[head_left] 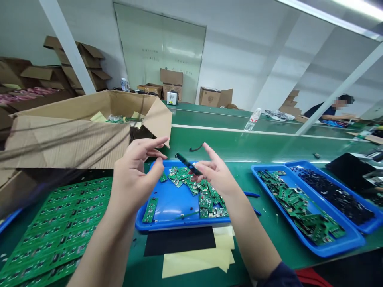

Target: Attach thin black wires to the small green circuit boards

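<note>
Plastic tray [176,199] gleams glossy below the fingers [211,153], cardboard box [66,139] matt to their left, paper slips [191,264] smooth lower down

Bare hands [134,171] run into bare forearms [107,235], with a dark navy sleeve [279,276] on the right arm [253,235].

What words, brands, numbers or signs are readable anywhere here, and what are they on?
None can be read with certainty.
Pale wall panel: faint handwriting, too blurred to read.
Clear bottle: red-and-white label, lettering too small to read.
Open cardboard box by the wall: a dark printed mark, unreadable.
Green circuit boards: any printing is too small to read.
</note>
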The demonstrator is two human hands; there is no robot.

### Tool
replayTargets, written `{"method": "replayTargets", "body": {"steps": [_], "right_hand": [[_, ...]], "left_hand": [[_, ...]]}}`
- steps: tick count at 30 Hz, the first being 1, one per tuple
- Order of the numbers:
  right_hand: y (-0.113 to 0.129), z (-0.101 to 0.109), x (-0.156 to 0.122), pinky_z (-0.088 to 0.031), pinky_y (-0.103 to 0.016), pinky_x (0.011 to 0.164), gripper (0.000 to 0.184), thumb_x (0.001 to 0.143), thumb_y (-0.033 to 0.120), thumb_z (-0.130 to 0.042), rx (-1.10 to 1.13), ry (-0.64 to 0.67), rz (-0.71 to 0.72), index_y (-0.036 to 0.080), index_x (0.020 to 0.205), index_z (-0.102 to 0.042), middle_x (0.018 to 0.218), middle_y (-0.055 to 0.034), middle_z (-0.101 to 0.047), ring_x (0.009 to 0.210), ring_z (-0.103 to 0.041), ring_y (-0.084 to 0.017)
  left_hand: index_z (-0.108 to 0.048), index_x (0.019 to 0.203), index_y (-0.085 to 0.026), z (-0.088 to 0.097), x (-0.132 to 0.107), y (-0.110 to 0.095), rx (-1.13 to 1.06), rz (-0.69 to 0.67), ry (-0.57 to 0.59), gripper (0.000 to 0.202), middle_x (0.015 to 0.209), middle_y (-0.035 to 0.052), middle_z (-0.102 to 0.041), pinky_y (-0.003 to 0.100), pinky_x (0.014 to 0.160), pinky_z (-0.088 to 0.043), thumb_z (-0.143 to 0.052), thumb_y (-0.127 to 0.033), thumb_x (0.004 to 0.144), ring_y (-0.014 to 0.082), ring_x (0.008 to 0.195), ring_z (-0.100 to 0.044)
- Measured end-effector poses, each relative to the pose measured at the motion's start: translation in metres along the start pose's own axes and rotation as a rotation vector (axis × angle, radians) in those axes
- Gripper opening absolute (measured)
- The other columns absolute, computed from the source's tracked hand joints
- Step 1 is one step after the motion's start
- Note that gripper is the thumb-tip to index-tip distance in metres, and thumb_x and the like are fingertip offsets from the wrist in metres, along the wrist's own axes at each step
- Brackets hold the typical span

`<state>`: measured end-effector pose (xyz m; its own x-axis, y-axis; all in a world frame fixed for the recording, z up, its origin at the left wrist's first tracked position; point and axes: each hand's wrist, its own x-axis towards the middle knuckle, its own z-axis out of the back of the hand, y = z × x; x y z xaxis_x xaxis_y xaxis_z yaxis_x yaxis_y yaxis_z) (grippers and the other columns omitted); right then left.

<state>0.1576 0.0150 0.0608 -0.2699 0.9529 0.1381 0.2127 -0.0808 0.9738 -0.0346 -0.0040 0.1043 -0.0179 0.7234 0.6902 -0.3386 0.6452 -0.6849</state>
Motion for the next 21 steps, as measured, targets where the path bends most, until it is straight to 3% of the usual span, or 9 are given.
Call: {"method": "replayTargets", "body": {"steps": [3, 8, 12, 15, 17, 19, 21], "right_hand": [[0.012, -0.006, -0.002, -0.048, -0.024, 0.052, 0.097, 0.071, 0.038, -0.069, 0.285, 0.051, -0.119, 0.017, 0.143, -0.008, 0.069, -0.0008, -0.068, 0.054, -0.062, -0.012], [0.011, -0.009, -0.004, -0.047, -0.022, 0.05, 0.092, 0.071, 0.035, -0.071, 0.429, 0.122, -0.173, 0.016, 0.14, -0.015, 0.068, -0.0025, -0.07, 0.053, -0.063, -0.012], [0.007, -0.011, -0.006, -0.05, -0.023, 0.054, 0.093, 0.069, 0.036, -0.073, 0.421, 0.104, -0.081, 0.02, 0.14, -0.015, 0.074, -0.0015, -0.07, 0.058, -0.064, -0.013], [0.003, -0.011, -0.005, -0.052, -0.027, 0.06, 0.089, 0.07, 0.037, -0.071, 0.345, 0.098, -0.035, 0.023, 0.14, -0.019, 0.077, 0.0001, -0.068, 0.065, -0.064, -0.013], [0.0, -0.009, -0.003, -0.053, -0.028, 0.063, 0.082, 0.072, 0.036, -0.068, 0.232, 0.016, 0.051, 0.026, 0.14, -0.024, 0.079, 0.0009, -0.064, 0.07, -0.062, -0.013], [-0.002, -0.004, -0.001, -0.053, -0.029, 0.066, 0.066, 0.075, 0.034, -0.065, 0.031, -0.174, 0.191, 0.029, 0.135, -0.037, 0.084, 0.0001, -0.06, 0.075, -0.059, -0.013], [-0.004, 0.001, 0.0, -0.052, -0.031, 0.075, 0.042, 0.077, 0.031, -0.062, -0.221, -0.402, 0.337, 0.028, 0.118, -0.057, 0.096, -0.003, -0.055, 0.087, -0.057, -0.014]], "left_hand": [[-0.063, 0.109, -0.021, 0.0, 0.001, 0.002, 0.003, 0.033, 0.015, 0.034, 0.092, 0.0034, -0.059, 0.03, 0.077, -0.051, -0.057, -0.015, 0.075, 0.0125, 0.076, -0.059], [-0.057, 0.115, -0.019, -0.006, 0.0, 0.001, -0.049, 0.191, 0.054, 0.041, 0.1, 0.0063, -0.06, 0.03, 0.078, -0.05, -0.061, -0.025, 0.075, 0.0144, 0.081, -0.059], [-0.063, 0.089, -0.017, -0.02, -0.002, -0.004, -0.215, 0.341, 0.187, 0.024, 0.089, 0.0049, -0.063, 0.027, 0.066, -0.049, -0.065, -0.032, 0.071, 0.016, 0.077, -0.059], [-0.058, 0.07, -0.017, -0.029, -0.003, -0.006, -0.373, 0.394, 0.104, 0.014, 0.068, -0.0009, -0.057, 0.022, 0.058, -0.044, -0.068, -0.028, 0.068, 0.0109, 0.063, -0.053], [-0.055, 0.065, -0.018, -0.03, -0.003, -0.004, -0.45, 0.403, 0.003, 0.017, 0.062, -0.0041, -0.052, 0.019, 0.053, -0.039, -0.07, -0.026, 0.065, 0.0078, 0.057, -0.048], [-0.052, 0.063, -0.018, -0.027, 0.0, -0.003, -0.478, 0.408, -0.06, 0.021, 0.059, -0.0054, -0.049, 0.018, 0.051, -0.036, -0.072, -0.025, 0.062, 0.0067, 0.054, -0.045], [-0.051, 0.063, -0.018, -0.022, 0.002, -0.003, -0.464, 0.428, -0.058, 0.023, 0.058, -0.0056, -0.048, 0.018, 0.051, -0.036, -0.072, -0.026, 0.061, 0.0073, 0.054, -0.045]]}}
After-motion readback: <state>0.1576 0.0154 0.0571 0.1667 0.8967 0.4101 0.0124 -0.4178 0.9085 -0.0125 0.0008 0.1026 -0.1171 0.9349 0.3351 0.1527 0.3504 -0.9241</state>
